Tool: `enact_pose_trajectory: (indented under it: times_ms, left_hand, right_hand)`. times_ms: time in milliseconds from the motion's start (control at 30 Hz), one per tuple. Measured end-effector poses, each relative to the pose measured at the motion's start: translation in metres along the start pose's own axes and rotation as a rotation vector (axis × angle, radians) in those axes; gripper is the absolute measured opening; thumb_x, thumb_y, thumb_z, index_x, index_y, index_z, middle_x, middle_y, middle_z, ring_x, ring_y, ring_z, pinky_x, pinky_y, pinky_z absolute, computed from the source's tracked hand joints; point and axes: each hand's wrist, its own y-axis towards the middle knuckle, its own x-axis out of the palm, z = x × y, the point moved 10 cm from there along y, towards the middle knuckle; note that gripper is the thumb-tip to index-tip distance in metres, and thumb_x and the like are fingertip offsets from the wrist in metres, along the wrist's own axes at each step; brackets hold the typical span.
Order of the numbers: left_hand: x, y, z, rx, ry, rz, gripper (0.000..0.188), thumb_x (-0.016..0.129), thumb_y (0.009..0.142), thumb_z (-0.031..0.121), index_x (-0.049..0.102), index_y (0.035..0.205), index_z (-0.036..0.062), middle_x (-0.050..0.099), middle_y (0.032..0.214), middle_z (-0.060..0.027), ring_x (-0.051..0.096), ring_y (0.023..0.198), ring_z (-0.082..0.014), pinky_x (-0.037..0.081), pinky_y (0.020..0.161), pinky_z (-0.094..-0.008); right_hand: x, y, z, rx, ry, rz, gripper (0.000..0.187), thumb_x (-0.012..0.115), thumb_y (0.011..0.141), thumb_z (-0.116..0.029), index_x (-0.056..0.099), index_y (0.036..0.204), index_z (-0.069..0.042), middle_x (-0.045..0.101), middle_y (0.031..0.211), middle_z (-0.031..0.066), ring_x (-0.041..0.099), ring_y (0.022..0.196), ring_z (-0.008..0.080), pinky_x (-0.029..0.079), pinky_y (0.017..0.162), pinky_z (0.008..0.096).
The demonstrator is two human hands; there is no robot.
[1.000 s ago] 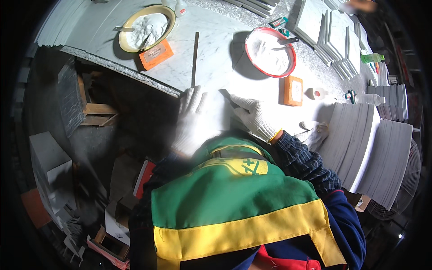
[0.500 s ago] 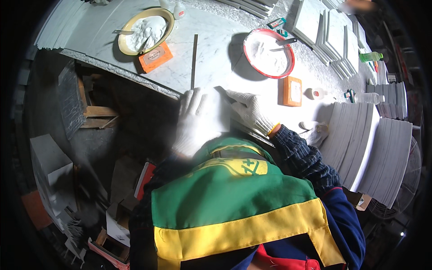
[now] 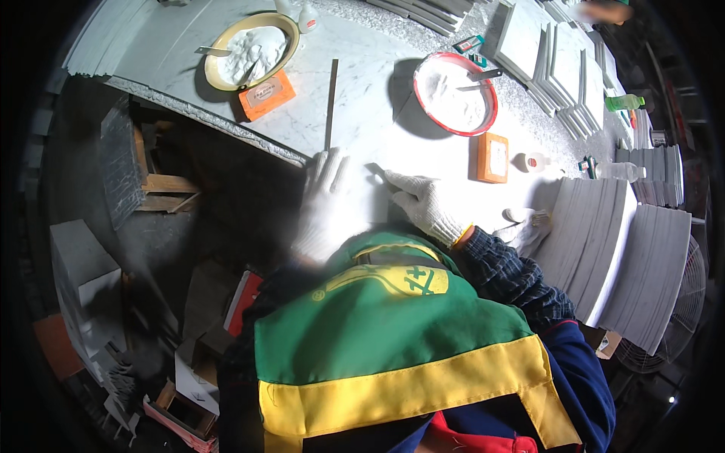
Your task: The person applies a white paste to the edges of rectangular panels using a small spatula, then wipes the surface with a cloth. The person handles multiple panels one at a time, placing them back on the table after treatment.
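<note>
Cream-coloured bowl [image 3: 223, 81] is standing at far left on the tabletop [image 3: 359, 90], and we are seeing white paste [image 3: 257, 49] in it with a spatula [image 3: 212, 51] leaning over the rim. Orange box [image 3: 266, 97] is lying just beside it. Next, our gloved left hand [image 3: 325, 200] is resting palm down, fingers extended and not gripping; its fingertips are lying near the lower end of a dark strip [image 3: 331, 106]. Between our hands a pale flat piece [image 3: 368, 200] is lying near the tabletop's front edge, glare washing out its outline. Our gloved right hand [image 3: 427, 200] is pointing inward on the piece's right side, fingers drawn together; a small dark shape is showing at the fingertips, and we cannot tell whether we are clamping it or seeing shadow. Farther right, a red-rimmed bowl [image 3: 494, 113] is holding more white paste, a second orange box [image 3: 492, 158] is standing near it, and a loose glove [image 3: 529, 226] is lying beside a slab stack [image 3: 593, 234].

Risks, our judgement: uneven pressure from the flat palm could be sliding the piece askew; glare could be hiding a misaligned edge; a straying left fingertip could be nudging the strip.
</note>
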Motion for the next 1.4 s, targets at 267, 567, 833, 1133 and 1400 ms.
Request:
enact_pose_trajectory:
  times_ms: [267,567,833,1133,1400]
  left_hand:
    - [-0.001,0.000,0.000,-0.003,-0.042,-0.007,0.097,0.082,0.077,0.037,0.038,0.154,-0.0030,0.040,0.158,-0.0248,0.036,0.148,-0.0429,0.031,0.124,-0.0509]
    - [0.005,-0.001,0.000,-0.028,-0.057,-0.079,0.102,0.085,0.074,0.037,0.038,0.155,-0.0021,0.039,0.160,-0.0246,0.034,0.149,-0.0435,0.030,0.125,-0.0506]
    - [0.010,-0.004,-0.007,-0.054,-0.055,-0.069,0.103,0.087,0.073,0.034,0.037,0.156,-0.0020,0.038,0.162,-0.0223,0.033,0.151,-0.0432,0.029,0.126,-0.0496]
    - [0.014,-0.003,-0.004,-0.025,-0.016,-0.101,0.112,0.094,0.061,0.035,0.040,0.153,-0.0015,0.038,0.160,-0.0238,0.033,0.150,-0.0438,0.030,0.125,-0.0502]
    - [0.012,-0.005,-0.007,-0.023,-0.056,-0.054,0.118,0.096,0.058,0.032,0.037,0.154,-0.0023,0.039,0.158,-0.0237,0.034,0.149,-0.0438,0.032,0.124,-0.0516]
  right_hand:
    - [0.001,-0.001,-0.012,-0.115,-0.220,-0.033,0.033,0.062,0.096,-0.010,0.074,0.127,-0.013,0.072,0.082,0.0141,0.069,0.064,0.0278,0.055,0.060,0.0379]
    - [-0.001,0.006,-0.011,-0.033,0.021,-0.060,0.026,0.064,0.099,-0.012,0.075,0.122,-0.009,0.074,0.090,0.0188,0.070,0.069,0.0282,0.056,0.068,0.0355]
    - [0.001,0.004,-0.012,-0.045,0.158,-0.067,0.028,0.062,0.100,-0.011,0.075,0.125,-0.012,0.075,0.088,0.0174,0.072,0.070,0.0264,0.057,0.066,0.0352]
    - [0.008,0.003,-0.007,0.047,0.133,-0.116,0.023,0.060,0.104,-0.015,0.076,0.120,-0.009,0.074,0.082,0.0121,0.067,0.063,0.0222,0.054,0.062,0.0339]
    - [0.014,0.004,0.002,-0.018,0.020,-0.084,0.031,0.061,0.099,-0.010,0.076,0.125,-0.016,0.073,0.082,0.0123,0.066,0.059,0.0215,0.053,0.056,0.0349]
